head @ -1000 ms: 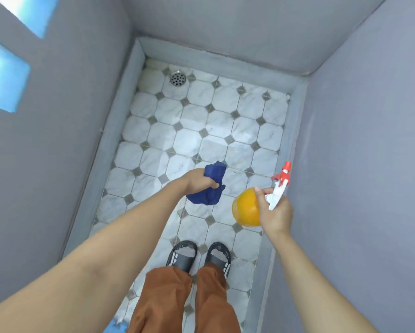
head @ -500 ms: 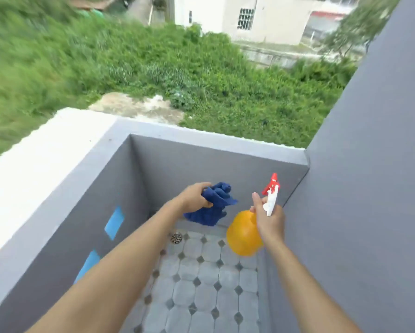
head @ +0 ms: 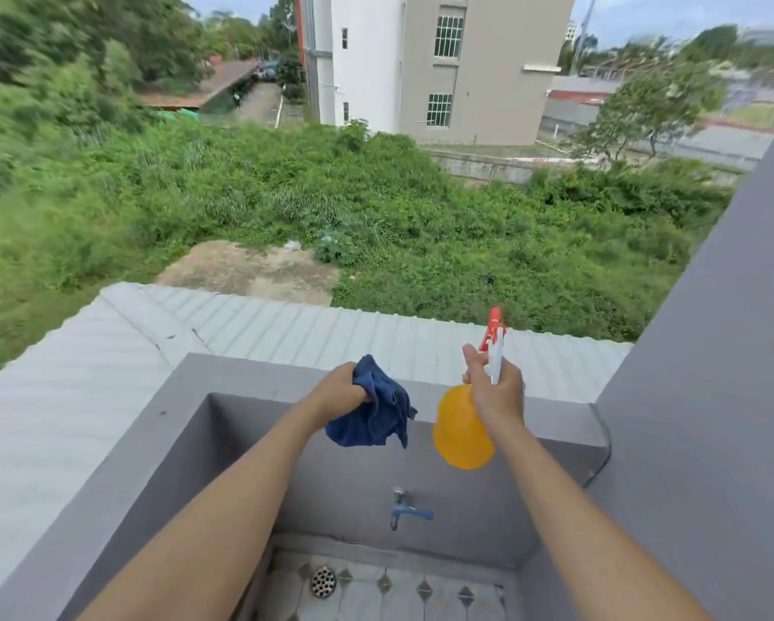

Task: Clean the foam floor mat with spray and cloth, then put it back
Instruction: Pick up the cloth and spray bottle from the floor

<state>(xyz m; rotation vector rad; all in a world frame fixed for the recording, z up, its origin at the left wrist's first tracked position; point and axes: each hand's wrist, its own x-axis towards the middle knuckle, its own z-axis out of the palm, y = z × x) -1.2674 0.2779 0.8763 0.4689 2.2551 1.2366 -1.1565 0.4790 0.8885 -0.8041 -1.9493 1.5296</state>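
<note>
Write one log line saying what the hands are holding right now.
left hand: grips blue cloth | right hand: holds orange spray bottle | mat: not in view | below: blue tap, floor drain

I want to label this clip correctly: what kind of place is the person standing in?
Probably a small upper-floor balcony or wash area: a grey parapet wall, a wall tap, a tiled floor with a drain, and rooftops below.

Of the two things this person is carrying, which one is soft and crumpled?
The dark blue cloth, bunched in the left hand. The other, in the right hand, is a rigid orange plastic spray bottle with a red-and-white trigger.
</note>
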